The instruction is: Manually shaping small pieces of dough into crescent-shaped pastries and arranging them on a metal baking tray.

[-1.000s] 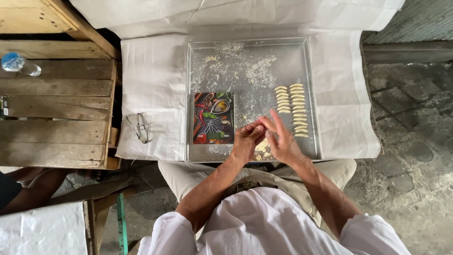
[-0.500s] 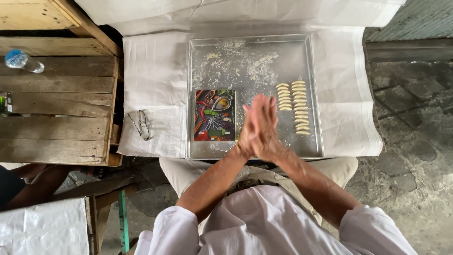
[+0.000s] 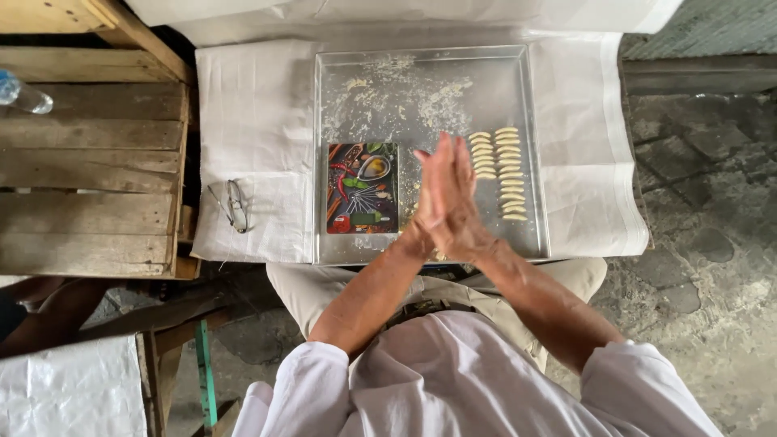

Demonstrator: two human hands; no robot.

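Two hands pressed palm to palm above a floured metal tray.

The left hand point(image 3: 431, 198) and right hand point(image 3: 463, 202) lie flat together, fingers straight and closed; anything between them is hidden. Shaped dough pieces point(image 3: 498, 172) lie in two rows on the tray point(image 3: 421, 61), just right of the hands.

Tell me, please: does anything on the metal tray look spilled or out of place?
Yes. Flour and crumbs lie scattered over the far part of the metal tray. The dough pieces lie in two neat rows. A pair of glasses lies on the white cloth beside the tray.
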